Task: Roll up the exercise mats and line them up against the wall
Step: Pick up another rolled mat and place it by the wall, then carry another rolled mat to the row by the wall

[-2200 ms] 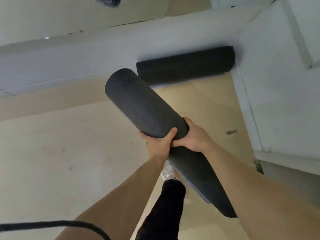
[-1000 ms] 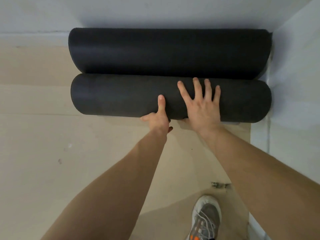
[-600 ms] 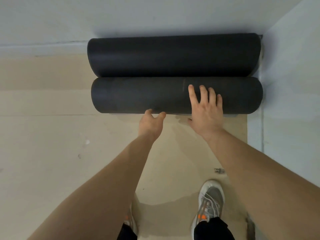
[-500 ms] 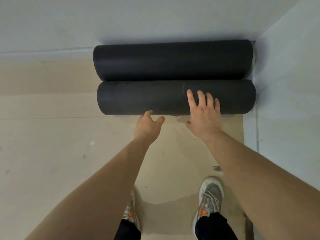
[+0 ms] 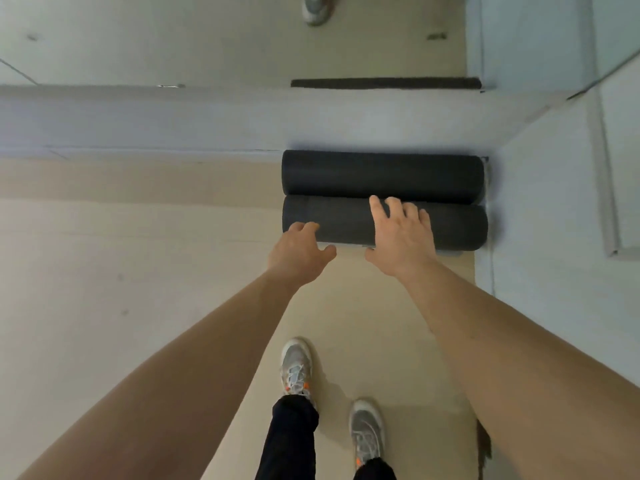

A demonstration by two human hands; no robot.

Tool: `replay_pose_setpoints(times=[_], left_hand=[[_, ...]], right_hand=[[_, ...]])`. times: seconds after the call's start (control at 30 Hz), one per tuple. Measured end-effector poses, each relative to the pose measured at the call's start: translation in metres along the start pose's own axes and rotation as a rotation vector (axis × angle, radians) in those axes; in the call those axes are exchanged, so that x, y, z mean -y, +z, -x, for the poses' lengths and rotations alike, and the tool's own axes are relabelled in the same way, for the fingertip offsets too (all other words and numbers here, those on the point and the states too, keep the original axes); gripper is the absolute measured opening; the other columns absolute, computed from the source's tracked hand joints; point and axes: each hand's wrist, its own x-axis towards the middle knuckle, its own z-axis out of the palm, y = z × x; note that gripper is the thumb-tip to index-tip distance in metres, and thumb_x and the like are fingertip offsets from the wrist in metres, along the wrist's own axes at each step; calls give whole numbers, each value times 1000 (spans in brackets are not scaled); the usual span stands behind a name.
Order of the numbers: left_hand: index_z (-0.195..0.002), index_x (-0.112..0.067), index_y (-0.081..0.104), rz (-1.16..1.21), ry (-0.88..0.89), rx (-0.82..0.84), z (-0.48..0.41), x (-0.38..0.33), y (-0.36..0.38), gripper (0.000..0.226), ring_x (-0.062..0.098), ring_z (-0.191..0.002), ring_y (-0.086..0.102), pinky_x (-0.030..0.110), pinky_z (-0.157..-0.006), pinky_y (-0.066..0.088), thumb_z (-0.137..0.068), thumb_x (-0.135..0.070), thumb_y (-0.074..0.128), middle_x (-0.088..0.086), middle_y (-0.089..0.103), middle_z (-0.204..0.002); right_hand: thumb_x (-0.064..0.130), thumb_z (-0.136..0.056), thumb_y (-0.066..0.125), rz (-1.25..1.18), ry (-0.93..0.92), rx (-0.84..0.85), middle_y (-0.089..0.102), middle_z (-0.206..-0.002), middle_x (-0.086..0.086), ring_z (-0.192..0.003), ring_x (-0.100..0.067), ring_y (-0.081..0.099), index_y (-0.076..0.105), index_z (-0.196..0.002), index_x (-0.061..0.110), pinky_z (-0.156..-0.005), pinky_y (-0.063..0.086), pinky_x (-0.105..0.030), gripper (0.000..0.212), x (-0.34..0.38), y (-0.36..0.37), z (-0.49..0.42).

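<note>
2 rolled black mats lie side by side on the floor (image 5: pixel 138 271), tucked into the corner of the room. The rear mat (image 5: pixel 381 176) sits along the base of the back wall (image 5: pixel 207 123), its right end close to the side wall (image 5: pixel 554 237). The front mat (image 5: pixel 460 226) lies parallel and touching it, ends nearly level.

The person leans over them with both bare arms stretched forward. The right hand (image 5: pixel 401 240) is wide, fingers straight and spread across the top of the front mat near its middle; whether it presses or only hovers I cannot tell. The left hand (image 5: pixel 299 252) is at the near edge of the same mat, towards its left end, fingers loosely bent and gripping nothing, thumb out to the side.

Below the arms stand 2 grey shoes with orange marks, the left shoe (image 5: pixel 296 367) ahead of the right shoe (image 5: pixel 367 431), under dark trouser legs (image 5: pixel 294 441).
</note>
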Motion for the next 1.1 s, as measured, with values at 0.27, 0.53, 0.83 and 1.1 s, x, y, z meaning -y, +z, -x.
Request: replay_pose_setpoints(times=[0.27,0.53,0.83,1.1], left_hand=[[-154,-20,43,180,-224,-167,191,89,-92,63,27,-136,50,46,-105,48,-98,-46,59,2,42,-158],[-152,-21,44,329,-506,-315,423,253,-138,62,23,-139,46,46,-103,48,-98,-45,59,0,41,-158],[-156,-17,37,456,-766,-458,646,462,-117,66,25,-142,43,44,-101,47,-99,-44,58,3,38,-160],[-159,-18,31,507,-944,-526,774,624,-112,69,25,-145,39,44,-103,45,-100,-45,56,3,35,-162]], right_hand=[[40,-90,69,160,-347,25,35,-155,-11,-130,-33,46,22,-158,19,-105,42,-44,86,139,-103,137],[39,-90,68,303,-709,63,33,-156,-11,-132,-35,43,21,-159,19,-100,42,-44,85,349,-141,297],[42,-91,67,390,-1060,77,33,-156,-8,-132,-32,43,22,-158,20,-97,45,-41,84,626,-100,486],[44,-92,66,408,-1239,106,32,-157,-7,-135,-32,41,24,-158,21,-98,44,-42,82,812,-54,596]])
